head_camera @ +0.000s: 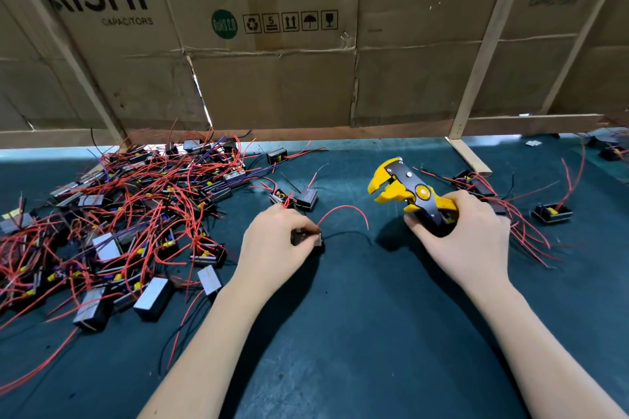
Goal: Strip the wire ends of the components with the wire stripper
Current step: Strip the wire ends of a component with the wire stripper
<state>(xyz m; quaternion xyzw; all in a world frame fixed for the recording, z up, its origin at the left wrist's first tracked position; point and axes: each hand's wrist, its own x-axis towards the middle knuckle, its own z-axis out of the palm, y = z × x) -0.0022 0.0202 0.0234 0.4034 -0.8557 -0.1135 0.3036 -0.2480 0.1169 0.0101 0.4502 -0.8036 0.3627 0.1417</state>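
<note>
Two bare forearms reach in from the near edge over a dark green mat [357,333]; the mat covers the whole bench and carries small pale specks. The left hand [275,241] has its fingers curled round a small black component [306,237], pinching it just above the mat; from beyond its fingertips a red wire [343,211] arcs up and toward the right hand, and a black wire [350,234] lies along the mat below it; whether their ends are bare is too fine to tell. The right hand [466,231] grips the handles of a yellow and black wire stripper [405,190], whose mouth stands open and points away toward the far left, apart from both wires. Between the two hands and toward the camera the mat lies bare. Outside the left hand's knuckles sprawls a heap of components [112,224] tangled in red leads; two more components [296,197] sit just past its fingers. Beyond the right hand's fingers lies a smaller scatter [510,207]. A wall of flattened cardboard boxes [272,61], braced by wooden battens [483,44], closes the far edge.
</note>
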